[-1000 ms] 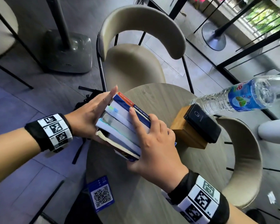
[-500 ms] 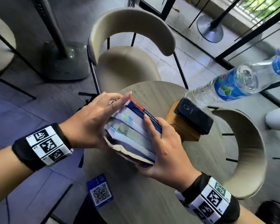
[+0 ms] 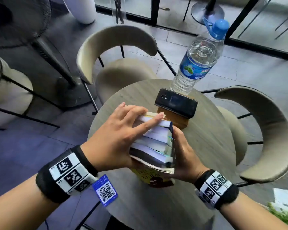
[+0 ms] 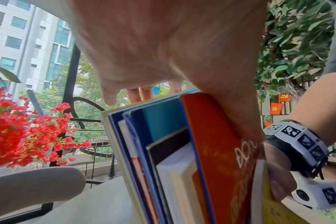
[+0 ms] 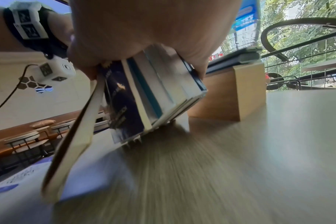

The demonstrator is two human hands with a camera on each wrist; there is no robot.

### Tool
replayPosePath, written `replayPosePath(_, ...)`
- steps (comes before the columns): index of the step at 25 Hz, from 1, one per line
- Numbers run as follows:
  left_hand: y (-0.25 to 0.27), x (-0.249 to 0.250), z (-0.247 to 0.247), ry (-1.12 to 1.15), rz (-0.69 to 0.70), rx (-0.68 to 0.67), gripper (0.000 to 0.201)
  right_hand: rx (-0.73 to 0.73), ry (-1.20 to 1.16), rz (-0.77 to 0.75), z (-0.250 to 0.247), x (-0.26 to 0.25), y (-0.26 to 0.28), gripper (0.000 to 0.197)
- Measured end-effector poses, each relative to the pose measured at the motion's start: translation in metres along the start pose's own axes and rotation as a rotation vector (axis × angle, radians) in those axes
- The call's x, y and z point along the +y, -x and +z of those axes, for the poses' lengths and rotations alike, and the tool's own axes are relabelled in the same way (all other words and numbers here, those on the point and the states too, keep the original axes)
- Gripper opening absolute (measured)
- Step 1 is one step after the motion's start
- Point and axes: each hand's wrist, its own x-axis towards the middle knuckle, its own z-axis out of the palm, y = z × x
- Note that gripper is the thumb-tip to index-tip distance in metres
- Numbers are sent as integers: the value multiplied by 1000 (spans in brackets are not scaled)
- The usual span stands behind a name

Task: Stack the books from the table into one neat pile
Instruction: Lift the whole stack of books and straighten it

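Several books (image 3: 155,143) stand bunched on their edges on the round table (image 3: 206,138), page edges facing up in the head view. My left hand (image 3: 120,130) grips the bunch from the left, fingers stretched over the top edges. My right hand (image 3: 184,156) clasps the spine side from the right. A yellow-covered book (image 3: 150,178) splays out at the near end. In the left wrist view the covers (image 4: 182,151) fan out below the palm (image 4: 163,45), an orange one nearest. In the right wrist view the books (image 5: 153,94) tilt just above the tabletop, one thin book hanging loose.
A black phone (image 3: 175,102) lies on a wooden block (image 3: 181,121) just behind the books, with a water bottle (image 3: 198,62) beyond it. A blue QR card (image 3: 106,190) sits at the table's near left edge. Beige chairs stand behind (image 3: 116,45) and to the right (image 3: 269,135).
The bunch of books has been turned from a slanted lie up onto its edges and carried toward the table's middle. Both hands kept hold; the left fingers now reach over the top.
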Motion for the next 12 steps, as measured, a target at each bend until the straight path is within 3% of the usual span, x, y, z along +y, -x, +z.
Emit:
replayPosePath(4, -15, 26, 5, -9, 60, -3, 117, 78, -26, -1, 1, 20, 21, 134)
replayPosePath(7, 5, 20, 15, 207, 16, 127, 132, 99, -73, 14, 5, 29, 29, 119)
replayPosePath(8, 22, 14, 27, 342, -69, 206, 135, 96, -98, 18, 6, 30, 31, 114)
replayPosePath(10, 65, 6, 62, 658, -409, 277, 131, 111, -122, 13, 7, 30, 33, 109)
replayPosePath(11, 83, 8, 82, 771, -577, 219, 123, 111, -144, 41, 9, 29, 33, 107)
replayPosePath(12, 93, 13, 100, 827, -651, 118, 111, 123, -171, 75, 9, 30, 34, 107)
